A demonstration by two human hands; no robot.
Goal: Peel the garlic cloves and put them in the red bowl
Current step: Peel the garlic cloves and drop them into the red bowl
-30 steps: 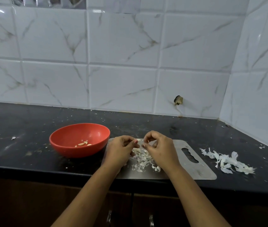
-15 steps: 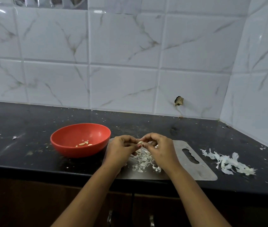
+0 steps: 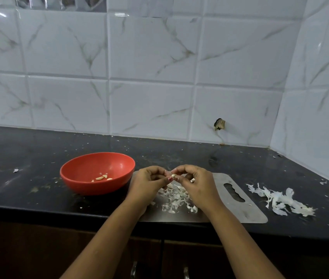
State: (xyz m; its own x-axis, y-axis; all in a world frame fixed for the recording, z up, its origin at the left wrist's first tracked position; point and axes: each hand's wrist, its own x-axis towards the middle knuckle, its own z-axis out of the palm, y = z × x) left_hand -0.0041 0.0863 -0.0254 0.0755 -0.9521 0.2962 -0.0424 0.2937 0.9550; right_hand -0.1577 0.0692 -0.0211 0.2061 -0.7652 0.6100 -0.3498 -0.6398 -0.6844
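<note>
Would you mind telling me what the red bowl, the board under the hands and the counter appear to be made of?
Red bowl: probably plastic, semi-gloss; uniform colour with soft highlights inside. Board: looks like stainless steel, brushed; thin grey sheet with a dull sheen and a cut-out handle. Counter: likely polished black stone, perhaps granite; dark glossy surface with faint reflections.

Red bowl (image 3: 91, 186) left of the left grip (image 3: 149, 182); black speckled desk (image 3: 38, 158); grey-veined white tiles (image 3: 149, 57); silvery board (image 3: 250, 214); white peels (image 3: 280, 200).
</note>
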